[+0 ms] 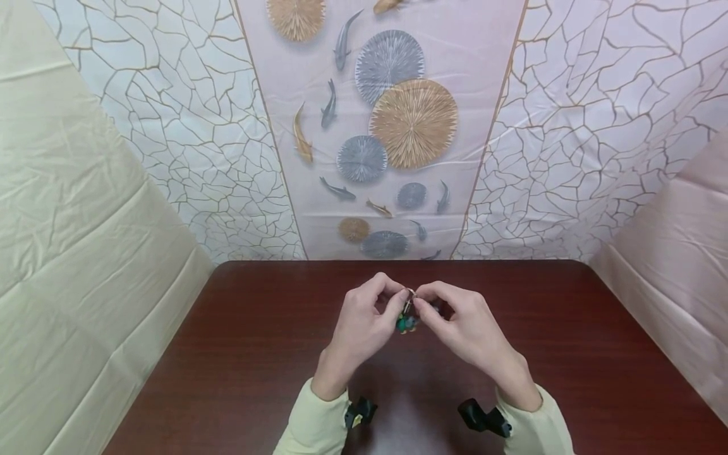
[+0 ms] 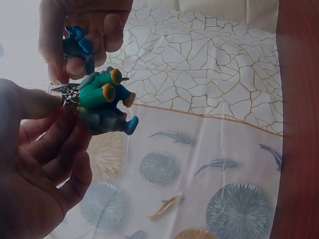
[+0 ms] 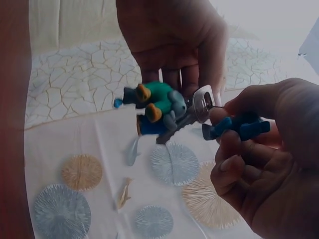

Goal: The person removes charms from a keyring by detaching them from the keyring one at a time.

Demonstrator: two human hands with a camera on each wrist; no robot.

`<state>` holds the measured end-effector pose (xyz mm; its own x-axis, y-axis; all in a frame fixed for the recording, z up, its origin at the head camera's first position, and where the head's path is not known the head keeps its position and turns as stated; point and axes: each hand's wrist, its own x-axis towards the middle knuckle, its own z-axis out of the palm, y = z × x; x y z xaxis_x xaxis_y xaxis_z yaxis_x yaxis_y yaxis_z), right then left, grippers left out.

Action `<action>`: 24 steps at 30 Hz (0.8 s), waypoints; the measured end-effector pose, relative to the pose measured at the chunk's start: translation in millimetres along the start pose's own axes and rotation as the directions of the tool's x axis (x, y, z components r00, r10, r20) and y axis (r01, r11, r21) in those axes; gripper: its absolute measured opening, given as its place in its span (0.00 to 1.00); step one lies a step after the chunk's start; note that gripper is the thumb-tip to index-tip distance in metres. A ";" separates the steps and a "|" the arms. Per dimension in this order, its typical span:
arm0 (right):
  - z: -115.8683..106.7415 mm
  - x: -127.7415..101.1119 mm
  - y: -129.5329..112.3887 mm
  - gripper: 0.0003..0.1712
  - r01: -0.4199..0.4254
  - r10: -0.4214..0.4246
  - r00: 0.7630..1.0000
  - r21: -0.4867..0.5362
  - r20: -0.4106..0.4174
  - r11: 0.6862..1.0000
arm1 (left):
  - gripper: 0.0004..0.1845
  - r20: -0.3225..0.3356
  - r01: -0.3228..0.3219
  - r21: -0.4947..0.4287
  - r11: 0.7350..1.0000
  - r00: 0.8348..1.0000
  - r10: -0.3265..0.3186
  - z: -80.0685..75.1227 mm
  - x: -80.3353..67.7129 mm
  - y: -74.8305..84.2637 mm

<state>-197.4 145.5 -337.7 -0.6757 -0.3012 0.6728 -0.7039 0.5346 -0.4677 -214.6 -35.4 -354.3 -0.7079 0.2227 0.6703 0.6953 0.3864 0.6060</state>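
We are holding a small bunch of charms above the dark wooden counter point(image 1: 239, 354), near its middle. Our left hand point(image 1: 359, 328) is pinching the metal key ring point(image 1: 409, 292) with curled fingers, and the green figure point(image 3: 158, 97) and grey figures are dangling just below it. Our right hand point(image 1: 467, 332) is gripping a blue-and-grey figure point(image 3: 237, 128) at the same ring, fingers curled round it. Both hands are nearly touching.
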 end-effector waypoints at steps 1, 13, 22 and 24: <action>-0.1 -0.1 0.2 0.07 -0.005 0.004 1.000 0.007 0.011 1.000 | 0.02 0.002 -0.011 0.012 1.000 1.000 0.011 -0.3 0.0 -0.2; 1.3 -1.8 -3.3 0.03 0.046 -0.046 0.999 0.036 0.005 0.998 | 0.04 0.008 -0.291 0.242 0.926 0.955 0.298 -3.7 2.4 -1.1; 1.3 -2.3 -10.0 0.10 0.052 -0.055 0.998 0.095 0.030 0.994 | 0.03 0.085 -0.009 -0.032 0.999 0.996 0.012 -8.0 -1.5 1.5; 0.7 -2.2 -10.0 0.10 0.053 -0.057 0.998 0.102 0.038 0.993 | 0.04 0.106 0.018 -0.068 0.997 0.994 -0.011 -8.8 -1.0 2.1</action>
<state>-189.0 140.3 -334.8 -0.6425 -0.3611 0.6759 -0.7573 0.4342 -0.4878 -211.3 -42.7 -349.9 -0.7248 0.3120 0.6142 0.6890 0.3284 0.6461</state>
